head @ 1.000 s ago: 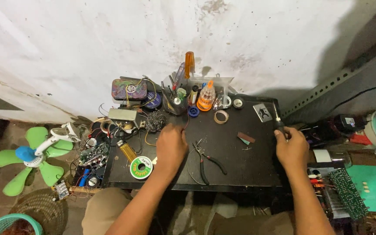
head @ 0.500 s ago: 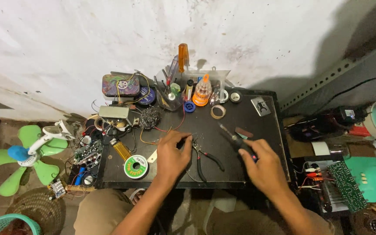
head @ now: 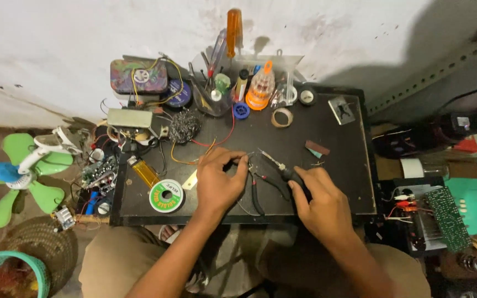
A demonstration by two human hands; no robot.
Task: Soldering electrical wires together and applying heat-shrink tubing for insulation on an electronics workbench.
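My left hand (head: 219,179) rests on the black worktable (head: 338,182), fingers pinched on a small part with thin wire at the table's middle. My right hand (head: 318,201) grips a soldering iron (head: 280,168) by its dark handle, its metal tip pointing left toward my left fingertips. Black-handled pliers (head: 260,187) lie on the table between the two hands. A green solder spool (head: 166,196) sits just left of my left hand.
A clear tool holder (head: 233,77) with screwdrivers, a tin (head: 138,77), steel wool (head: 185,126) and a tape ring (head: 282,117) crowd the table's back. A green fan (head: 15,171) and circuit boards (head: 99,172) lie left; a green board (head: 445,218) lies right. A teal basket (head: 12,273) stands bottom left.
My right hand came in from the table's right edge to the middle, bringing the soldering iron up to my left fingers. My left hand stayed near the pliers and pinched a small part.
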